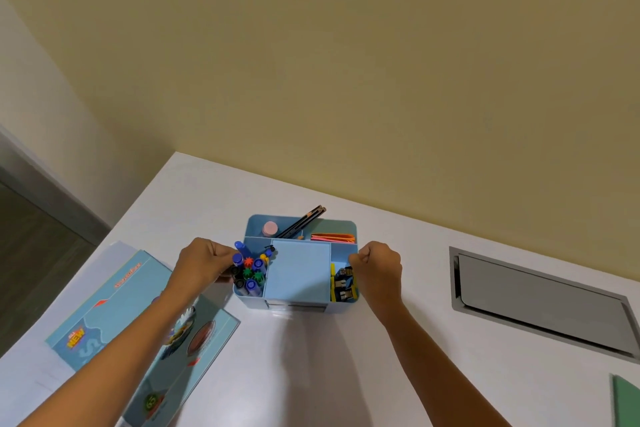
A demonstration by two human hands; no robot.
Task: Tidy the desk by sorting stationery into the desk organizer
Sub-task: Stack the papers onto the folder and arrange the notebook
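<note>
The blue desk organizer (300, 274) sits mid-desk (398, 357), with pens (249, 270) in its left compartment and binder clips (341, 282) in its right. The left hand (204, 263) grasps its left wall; the right hand (377, 269) is clenched at its right edge. A booklet (114, 322) lies at left.
</note>
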